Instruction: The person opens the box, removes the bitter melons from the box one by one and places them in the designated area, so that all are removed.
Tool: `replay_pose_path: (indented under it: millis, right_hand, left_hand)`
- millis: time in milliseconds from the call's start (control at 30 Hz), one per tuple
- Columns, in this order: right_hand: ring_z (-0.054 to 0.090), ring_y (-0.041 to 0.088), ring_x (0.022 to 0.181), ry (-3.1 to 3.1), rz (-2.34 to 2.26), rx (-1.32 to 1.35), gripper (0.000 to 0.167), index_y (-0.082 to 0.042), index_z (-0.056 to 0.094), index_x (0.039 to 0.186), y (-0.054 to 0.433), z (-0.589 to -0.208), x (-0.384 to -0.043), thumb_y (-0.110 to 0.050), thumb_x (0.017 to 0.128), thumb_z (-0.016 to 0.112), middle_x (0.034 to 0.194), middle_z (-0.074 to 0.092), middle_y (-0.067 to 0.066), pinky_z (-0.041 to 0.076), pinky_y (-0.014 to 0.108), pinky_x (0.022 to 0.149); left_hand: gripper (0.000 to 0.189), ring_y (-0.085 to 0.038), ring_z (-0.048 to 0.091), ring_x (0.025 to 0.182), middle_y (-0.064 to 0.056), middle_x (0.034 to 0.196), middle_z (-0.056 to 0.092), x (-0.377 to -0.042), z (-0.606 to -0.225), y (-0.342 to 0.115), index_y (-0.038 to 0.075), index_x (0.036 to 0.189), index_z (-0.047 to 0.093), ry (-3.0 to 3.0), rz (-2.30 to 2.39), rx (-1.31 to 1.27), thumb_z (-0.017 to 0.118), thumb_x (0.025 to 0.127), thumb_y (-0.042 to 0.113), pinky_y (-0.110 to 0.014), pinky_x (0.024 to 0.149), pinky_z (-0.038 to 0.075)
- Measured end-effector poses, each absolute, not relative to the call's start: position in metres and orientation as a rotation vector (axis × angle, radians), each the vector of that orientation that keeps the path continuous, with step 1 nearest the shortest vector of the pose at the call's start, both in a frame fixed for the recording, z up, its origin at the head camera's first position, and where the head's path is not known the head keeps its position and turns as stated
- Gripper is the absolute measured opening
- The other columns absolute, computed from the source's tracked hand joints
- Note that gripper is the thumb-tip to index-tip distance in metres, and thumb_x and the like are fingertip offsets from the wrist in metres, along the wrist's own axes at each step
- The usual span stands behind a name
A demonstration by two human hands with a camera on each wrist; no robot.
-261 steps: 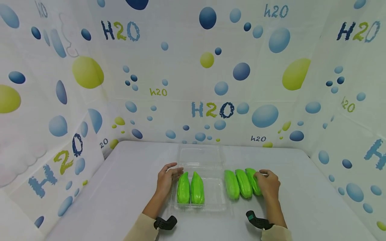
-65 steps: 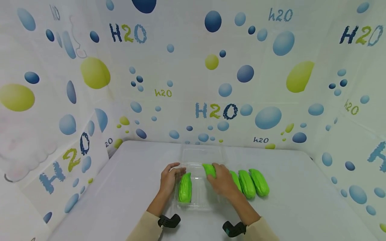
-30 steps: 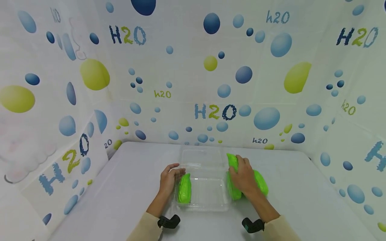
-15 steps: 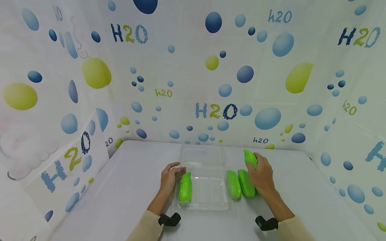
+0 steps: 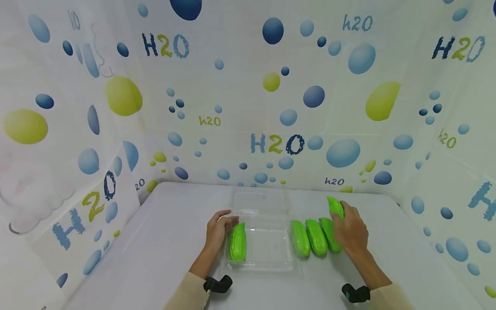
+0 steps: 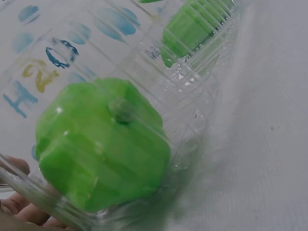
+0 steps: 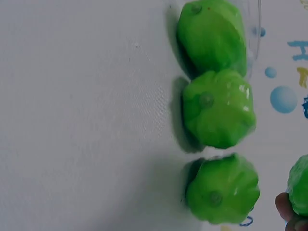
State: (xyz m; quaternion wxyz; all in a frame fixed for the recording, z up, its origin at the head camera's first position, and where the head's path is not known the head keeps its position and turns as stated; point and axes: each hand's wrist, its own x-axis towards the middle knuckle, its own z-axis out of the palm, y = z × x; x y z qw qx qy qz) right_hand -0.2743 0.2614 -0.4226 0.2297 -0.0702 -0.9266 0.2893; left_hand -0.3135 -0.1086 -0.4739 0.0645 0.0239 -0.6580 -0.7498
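My right hand (image 5: 351, 230) holds a light-green, ridged gourd (image 5: 335, 207), with its pointed tip toward the back. Its wrist view shows only a bit of this gourd (image 7: 299, 185) at the fingertips. Three similar gourds lie side by side to the hand's left: the nearest (image 5: 329, 234) is partly covered by the hand, then a middle one (image 5: 316, 237) and a left one (image 5: 300, 239). My left hand (image 5: 217, 232) holds the left side of a clear plastic box (image 5: 269, 249); fingers show outside its wall. One gourd (image 5: 238, 242) lies inside along that side.
The box's clear lid (image 5: 258, 201) lies folded back behind it. All this rests on a white table (image 5: 155, 258), enclosed by a white curtain (image 5: 232, 86) printed with coloured ovals. Each wrist wears a black band (image 5: 218, 284).
Two gourds lay in the box earlier; my right hand lifted the right one out and carried it rightward over the row, past the third gourd. The left hand stayed at the box.
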Motion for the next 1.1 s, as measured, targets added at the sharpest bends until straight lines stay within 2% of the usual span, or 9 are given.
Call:
replay_pose_path:
  millis: [267,633,700,933,1100]
  right_hand:
    - [0.059,0.056,0.108,-2.624,0.708,-0.199,0.053,0.002,0.042,0.148,0.284,-0.435,-0.278,-0.026,0.103,0.047,0.137,0.049,0.031,0.05,0.065,0.075]
    - [0.055,0.057,0.114,-2.788,0.737,-0.228,0.057,0.005,0.033,0.151,0.296,-0.448,-0.283,-0.028,0.105,0.041,0.139,0.042,0.036,0.049,0.066,0.079]
    - [0.054,0.058,0.114,-2.821,0.741,-0.228,0.057,0.006,0.032,0.15,0.298,-0.45,-0.285,-0.027,0.104,0.04,0.138,0.04,0.038,0.049,0.066,0.079]
    - [0.054,0.055,0.112,-2.918,0.782,-0.266,0.057,0.008,0.031,0.15,0.305,-0.457,-0.289,-0.021,0.101,0.032,0.136,0.04,0.038,0.048,0.063,0.078]
    - [0.055,0.053,0.11,-2.934,0.798,-0.244,0.055,0.009,0.033,0.148,0.305,-0.453,-0.289,-0.02,0.101,0.03,0.134,0.043,0.038,0.048,0.06,0.075]
  left_hand:
    - [0.038,-0.033,0.072,0.106,-0.02,0.113,0.074,-0.314,-0.474,-0.107,-0.007,0.134,0.053,-2.005,-2.257,0.1,0.046,0.099,0.006,-0.037,0.093,0.057]
    - [0.039,-0.038,0.069,0.112,-0.024,0.116,0.072,-0.315,-0.475,-0.108,-0.008,0.136,0.051,-1.993,-2.293,0.085,0.044,0.1,0.006,-0.046,0.1,0.053]
    - [0.039,-0.037,0.069,0.111,-0.023,0.116,0.072,-0.315,-0.475,-0.109,-0.007,0.136,0.051,-1.984,-2.301,0.096,0.044,0.1,0.006,-0.045,0.099,0.054]
    - [0.035,-0.047,0.065,0.113,-0.029,0.116,0.07,-0.29,-0.443,-0.107,-0.01,0.13,0.054,-1.982,-2.317,0.068,0.045,0.098,0.001,-0.053,0.1,0.051]
    - [0.036,-0.045,0.066,0.112,-0.029,0.116,0.07,-0.291,-0.439,-0.108,-0.011,0.13,0.053,-1.99,-2.307,0.061,0.046,0.097,0.001,-0.05,0.1,0.052]
